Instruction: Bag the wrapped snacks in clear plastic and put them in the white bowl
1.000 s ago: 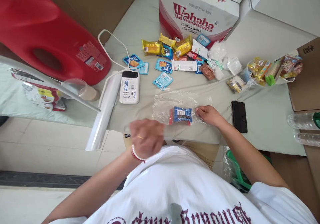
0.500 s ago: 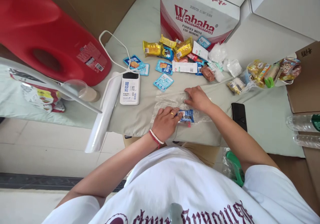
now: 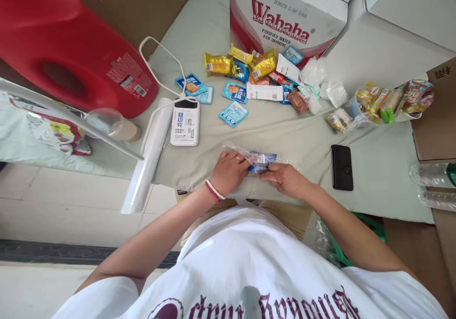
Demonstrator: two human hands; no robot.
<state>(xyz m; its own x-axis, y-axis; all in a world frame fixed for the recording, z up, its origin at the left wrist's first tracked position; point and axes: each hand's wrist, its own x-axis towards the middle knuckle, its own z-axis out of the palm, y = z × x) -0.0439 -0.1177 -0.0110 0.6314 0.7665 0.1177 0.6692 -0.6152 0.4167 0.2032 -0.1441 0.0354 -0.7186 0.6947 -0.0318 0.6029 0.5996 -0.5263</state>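
A small blue snack packet lies near the table's front edge, with clear plastic film folded over and around it. On its left side, my left hand presses the film with its fingers closed on it. My right hand is at the packet's lower right, thumb and fingers pinched together at the film and packet edge. Exactly which layer the right fingertips grip is hidden. Beyond the hands lie a light-blue packet and another blue snack packet.
A heap of wrapped snacks sits before the Wahaha carton. To the left are a power bank with a white cable, a plastic film roll, a cup and a red jug. A black phone lies right.
My right hand has come down and toward me from the spread film to the packet's lower right edge. The film has been folded over the packet, and my left hand has shifted slightly left.
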